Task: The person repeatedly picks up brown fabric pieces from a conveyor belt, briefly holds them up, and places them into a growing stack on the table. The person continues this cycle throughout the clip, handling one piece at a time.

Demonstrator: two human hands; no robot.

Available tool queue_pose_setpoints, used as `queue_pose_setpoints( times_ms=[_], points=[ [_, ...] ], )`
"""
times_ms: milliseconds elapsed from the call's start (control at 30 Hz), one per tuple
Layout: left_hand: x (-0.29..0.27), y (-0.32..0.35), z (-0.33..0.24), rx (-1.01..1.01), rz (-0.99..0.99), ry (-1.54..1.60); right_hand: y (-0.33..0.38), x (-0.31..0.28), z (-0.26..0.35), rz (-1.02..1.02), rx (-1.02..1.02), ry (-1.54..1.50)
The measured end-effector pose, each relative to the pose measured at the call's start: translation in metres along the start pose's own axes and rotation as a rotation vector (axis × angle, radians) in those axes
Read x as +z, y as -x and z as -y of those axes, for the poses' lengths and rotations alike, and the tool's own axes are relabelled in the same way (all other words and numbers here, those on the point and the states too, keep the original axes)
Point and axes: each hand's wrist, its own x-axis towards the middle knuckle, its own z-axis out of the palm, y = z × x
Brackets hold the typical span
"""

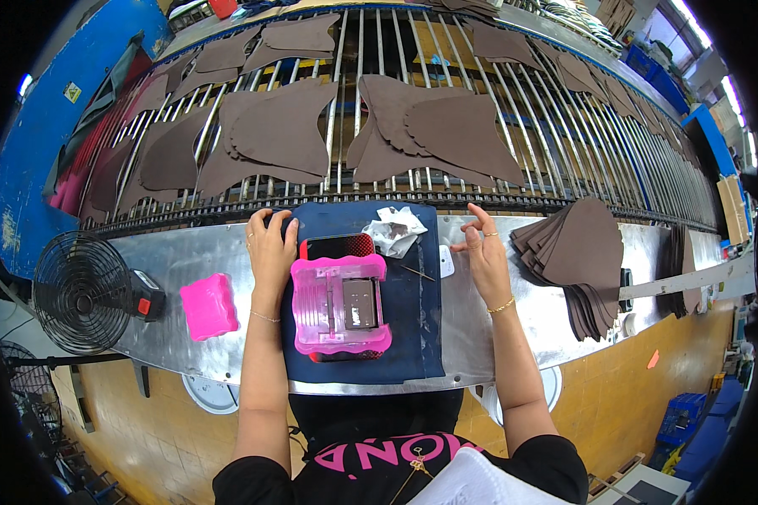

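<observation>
Head view: blue mat (417, 324) at the steel table (472, 353)'s near edge, mid-length; pink case (338, 305) on it, dark block (361, 305) inside. Left hand (269, 240) by mat's far left corner, fingers curled down; can't tell whether gripping. Right hand (486, 252) off mat's right edge, half open, nothing visibly held. Brown stack (585, 244) toward table's right end: gathering partly done, I'd judge. Farther, loose brown pieces (278, 126) on the barred rack (343, 109), ungathered.

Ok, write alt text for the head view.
A person's bare left grip and open, raised right grip flank a scalloped pink plastic frame over a dark blue mat. Beyond, flat brown cut pieces lie across silvery metal rods.
</observation>
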Motion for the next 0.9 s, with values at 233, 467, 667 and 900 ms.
queue_pose_setpoints(
  times_ms=[233,467,667,900],
  points=[
    [0.000,0.001,0.004,0.008,-0.002,-0.013,0.002,0.002,0.001,0.039,0.048,-0.069],
    [0.001,-0.003,0.004,0.063,-0.023,0.015,-0.002,-0.016,0.005,-0.169,-0.099,-0.012],
    [0.008,-0.006,0.011,0.056,0.016,0.032,0.004,-0.058,0.018,-0.472,-0.248,0.193],
    [0.009,-0.005,0.024,0.070,0.017,0.103,0.044,-0.166,0.018,-0.702,-0.117,0.770]
  ],
)
